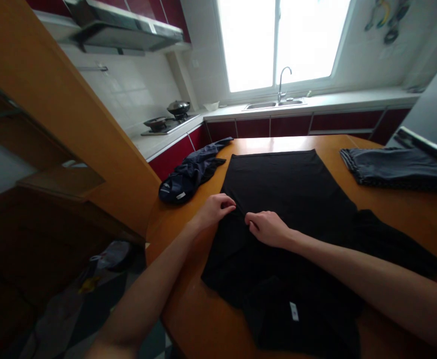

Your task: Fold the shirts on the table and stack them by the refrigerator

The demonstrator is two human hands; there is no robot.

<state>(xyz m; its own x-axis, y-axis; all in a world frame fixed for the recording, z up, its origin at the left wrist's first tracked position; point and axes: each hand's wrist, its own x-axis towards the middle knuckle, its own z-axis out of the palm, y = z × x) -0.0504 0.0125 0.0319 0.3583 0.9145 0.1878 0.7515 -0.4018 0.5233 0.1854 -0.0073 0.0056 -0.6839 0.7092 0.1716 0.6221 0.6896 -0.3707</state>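
A black shirt (289, 189) lies spread on the wooden table, its hem toward the window and its collar, with a small white label, nearest me. My left hand (217, 207) pinches the cloth at the left side, thumb and fingers together. A little to its right, my right hand (267, 227) has its fingers curled on the same shirt, gripping a bit of the fabric. Between the two hands the cloth shows a slight crease. One sleeve stretches out to the right, under and beyond my right forearm.
A crumpled dark blue garment (192, 172) rests at the table's left edge. On the right is a folded stack of dark clothes (398, 167). The wooden table (188, 269) has a rounded edge. Behind stand a counter with a sink (265, 105) and a stove with pans (178, 107).
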